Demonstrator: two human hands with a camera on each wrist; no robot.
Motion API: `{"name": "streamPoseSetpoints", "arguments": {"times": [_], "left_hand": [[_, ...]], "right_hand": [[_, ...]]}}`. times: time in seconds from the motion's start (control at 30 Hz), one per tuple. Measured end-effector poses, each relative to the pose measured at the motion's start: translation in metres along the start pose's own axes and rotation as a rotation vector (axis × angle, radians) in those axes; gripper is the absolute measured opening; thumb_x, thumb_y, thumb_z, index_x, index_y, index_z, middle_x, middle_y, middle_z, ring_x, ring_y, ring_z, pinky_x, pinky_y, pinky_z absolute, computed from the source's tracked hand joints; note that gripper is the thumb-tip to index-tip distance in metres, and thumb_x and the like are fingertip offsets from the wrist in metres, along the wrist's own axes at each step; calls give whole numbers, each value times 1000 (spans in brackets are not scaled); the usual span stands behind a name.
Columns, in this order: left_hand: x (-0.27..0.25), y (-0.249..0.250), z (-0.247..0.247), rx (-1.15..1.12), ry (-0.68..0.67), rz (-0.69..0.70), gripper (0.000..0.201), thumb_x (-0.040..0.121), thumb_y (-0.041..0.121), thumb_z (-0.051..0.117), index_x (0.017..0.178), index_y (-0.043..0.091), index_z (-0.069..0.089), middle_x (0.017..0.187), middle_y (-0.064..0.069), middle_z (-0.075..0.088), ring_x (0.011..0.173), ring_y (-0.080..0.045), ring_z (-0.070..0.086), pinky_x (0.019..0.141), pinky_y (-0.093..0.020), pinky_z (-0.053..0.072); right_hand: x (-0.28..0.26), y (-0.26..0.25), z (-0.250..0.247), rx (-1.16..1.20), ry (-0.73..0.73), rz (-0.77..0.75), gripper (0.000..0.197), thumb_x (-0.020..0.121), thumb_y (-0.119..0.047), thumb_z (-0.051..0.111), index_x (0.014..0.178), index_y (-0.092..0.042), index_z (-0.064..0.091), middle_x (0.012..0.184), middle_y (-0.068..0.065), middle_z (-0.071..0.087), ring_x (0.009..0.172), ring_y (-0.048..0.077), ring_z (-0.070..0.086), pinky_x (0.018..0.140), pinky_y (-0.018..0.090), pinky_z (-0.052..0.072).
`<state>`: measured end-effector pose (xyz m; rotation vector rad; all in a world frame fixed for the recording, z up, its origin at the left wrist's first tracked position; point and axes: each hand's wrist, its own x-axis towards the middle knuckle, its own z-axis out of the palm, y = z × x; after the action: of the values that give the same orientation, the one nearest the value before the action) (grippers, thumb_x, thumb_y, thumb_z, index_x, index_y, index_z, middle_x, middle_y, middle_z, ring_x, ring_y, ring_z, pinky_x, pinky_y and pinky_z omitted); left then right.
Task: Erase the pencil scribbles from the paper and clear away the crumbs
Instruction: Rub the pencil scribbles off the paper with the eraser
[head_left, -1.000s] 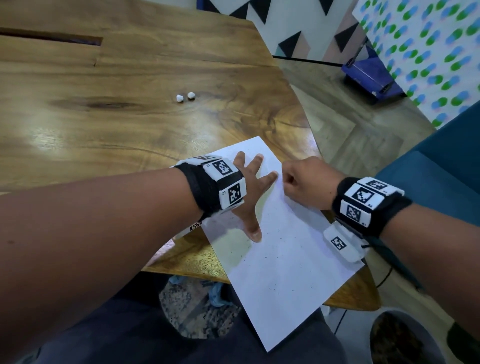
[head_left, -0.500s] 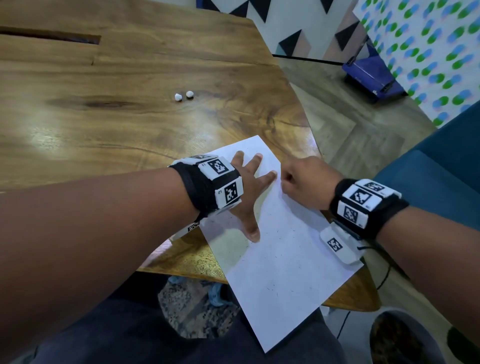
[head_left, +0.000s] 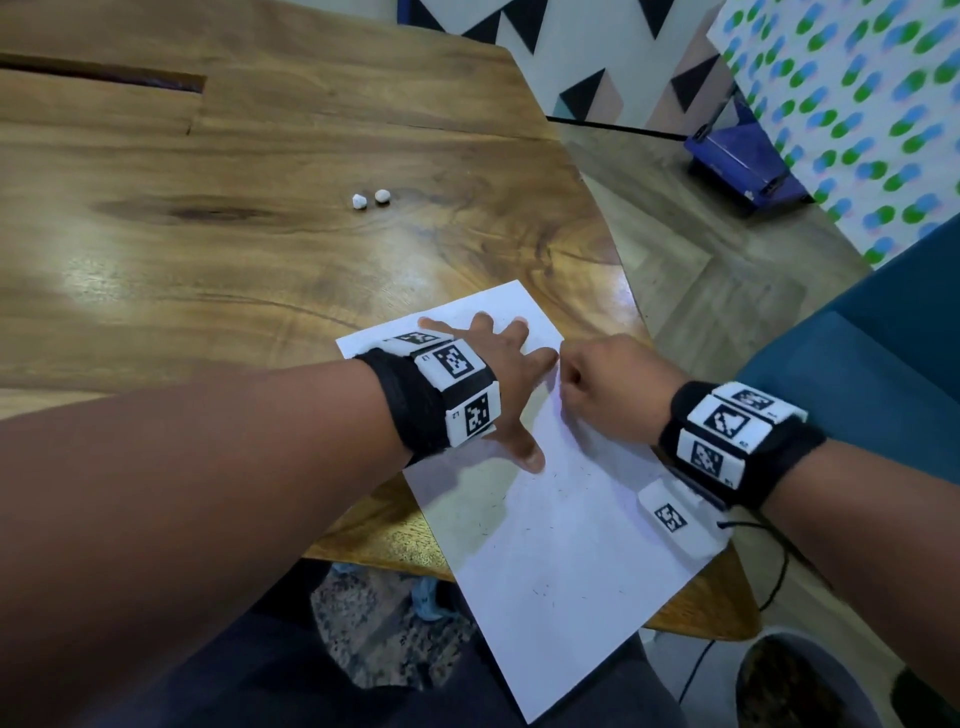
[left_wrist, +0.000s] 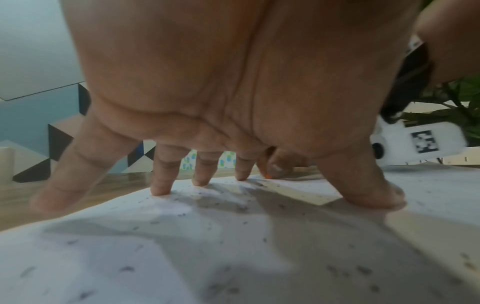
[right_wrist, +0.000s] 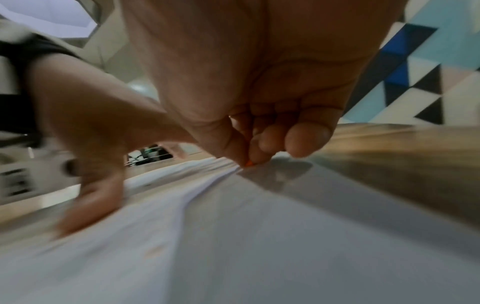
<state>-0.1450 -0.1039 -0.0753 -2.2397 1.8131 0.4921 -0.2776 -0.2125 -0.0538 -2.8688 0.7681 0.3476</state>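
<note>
A white sheet of paper lies at an angle on the near corner of the wooden table, its lower end hanging over the edge. Dark eraser crumbs are scattered over it. My left hand presses flat on the sheet's upper part with its fingers spread. My right hand is curled into a fist just right of the left index finger. It pinches a small orange eraser whose tip touches the paper. The sheet buckles into a low ridge beside the eraser.
Two small white balls sit farther back on the table. A blue chair stands to the right and a dark bin on the floor at bottom right. A blue object lies on the floor beyond.
My right hand has shifted slightly left with the eraser, closer to the left index finger. The left hand stays spread on the paper.
</note>
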Motion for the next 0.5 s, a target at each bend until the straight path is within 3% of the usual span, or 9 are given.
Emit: {"name": "streamPoseSetpoints", "arguments": {"times": [0.1,0.27,0.37,0.5], "left_hand": [[-1,1,-2,21,0,-7,121,54,92,67,153,39,23,150,0,31,132,-38,34,90,-79,34],[-4,2,-6,21,-19,-13,128,58,92,67,160,37,12,160,0,21,138,-37,27,91,-72,39],[-5,2,-7,13,-28,-9,128,61,89,68,161,36,8,164,0,15,142,-37,22,91,-64,43],[-3,0,-5,4,-5,-6,133,58,90,69,162,32,9,164,2,16,143,-34,22,88,-59,45]], "right_hand": [[25,10,-10,-4,33,69,12,92,-23,49,81,-21,53,78,2,62,79,25,58,84,36,46],[30,18,-14,15,23,63,12,92,-22,49,81,-21,53,78,1,62,84,25,56,66,32,42],[8,15,-7,28,-3,-15,10,89,-24,52,80,-23,56,74,-5,61,74,20,61,66,36,53],[-3,11,-1,23,-29,-87,10,88,-25,54,79,-23,57,73,-7,61,72,19,60,68,39,54]]}}
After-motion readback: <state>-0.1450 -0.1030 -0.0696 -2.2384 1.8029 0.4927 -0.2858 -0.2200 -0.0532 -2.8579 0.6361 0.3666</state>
